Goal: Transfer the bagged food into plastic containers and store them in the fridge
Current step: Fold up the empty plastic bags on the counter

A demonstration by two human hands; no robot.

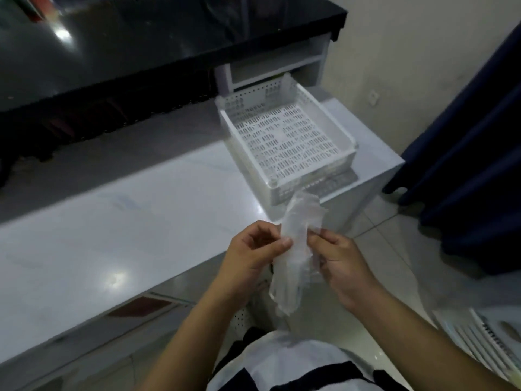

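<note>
I have both hands up in front of my chest, just off the near right corner of the white bench [118, 221]. Between them hangs a thin, clear plastic film [293, 249], which looks like a disposable glove or a small empty bag; I cannot tell which. My left hand [253, 249] pinches its left side between thumb and curled fingers. My right hand [338, 261] pinches the right side the same way, fingers curled in. The film rises above my fingers toward the front wall of the white perforated tray [290, 142] and droops below them, crumpled and limp.

I judge this film to weigh almost nothing and to have no stiffness at all. It will fold, cling to itself and slip out of a loose pinch. It also looks easy to tear if I pull the two sides apart hard. The best hold, I think, is right at an open edge, with one layer in each hand, so I can rub the layers apart and open it.

The tray sits pulled out at the far right end of the bench, under the dark countertop [141, 43], and shows nothing in it. No bagged food, containers or fridge are in view.
</note>
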